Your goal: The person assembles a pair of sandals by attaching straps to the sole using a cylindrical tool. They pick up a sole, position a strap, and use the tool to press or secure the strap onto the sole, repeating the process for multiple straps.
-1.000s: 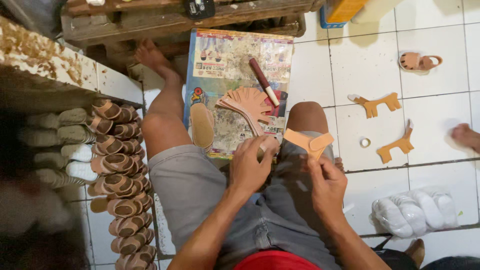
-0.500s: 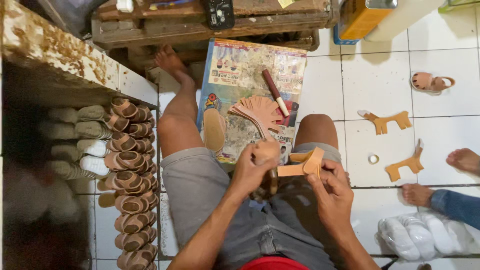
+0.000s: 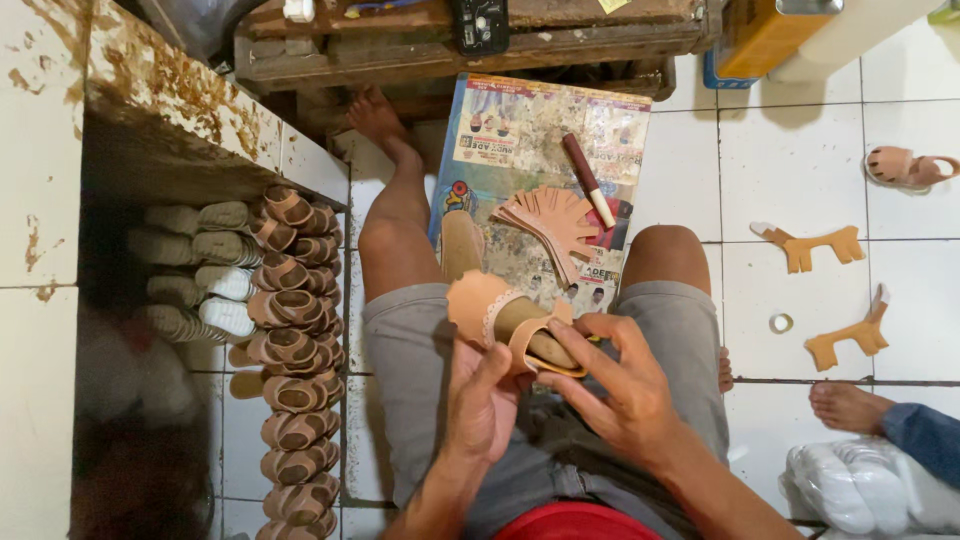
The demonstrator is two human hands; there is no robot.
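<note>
Between your knees lies a colourful printed paper sheet [image 3: 530, 150] on the floor; a yellow-orange box [image 3: 765, 35] stands top right.

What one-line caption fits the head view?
Seated on tiles, both hands hold a tan sandal upper over a lap, beside stacked sandals.

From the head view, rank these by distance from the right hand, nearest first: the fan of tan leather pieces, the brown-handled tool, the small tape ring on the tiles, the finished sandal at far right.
Measured from the right hand:
1. Fan of tan leather pieces, just ahead on the printed sheet.
2. Tape ring, on the tiles to the right.
3. Brown-handled tool, beyond the fan.
4. Finished sandal, far right.
</note>
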